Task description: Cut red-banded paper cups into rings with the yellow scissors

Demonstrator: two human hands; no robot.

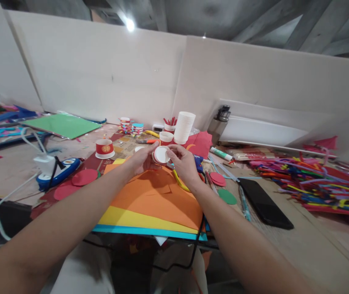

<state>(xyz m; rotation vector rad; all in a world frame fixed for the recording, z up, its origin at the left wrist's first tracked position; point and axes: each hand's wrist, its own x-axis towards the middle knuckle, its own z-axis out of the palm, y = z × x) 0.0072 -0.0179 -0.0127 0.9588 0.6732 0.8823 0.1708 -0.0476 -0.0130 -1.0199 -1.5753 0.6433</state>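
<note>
Both hands meet above a stack of orange, yellow and blue paper sheets [158, 200]. Between them is a small paper cup [162, 155], tilted so that its round white end faces me, with a bit of red at its side. My left hand [145, 159] grips the cup from the left. On the other side, the fingers of my right hand [182, 161] pinch its edge. Just behind stand a tall stack of white paper cups [184, 127] and a shorter cup [166, 137]. A yellow-handled tool [180, 181] lies partly under my right hand.
At left are a red cup [105, 148], red paper circles [84, 177] and a blue power strip [59, 173] with a white cable. To the right lie a black phone [265, 203], a green circle [227, 196] and many coloured pipe cleaners [312, 183]. White boards [101, 69] stand behind.
</note>
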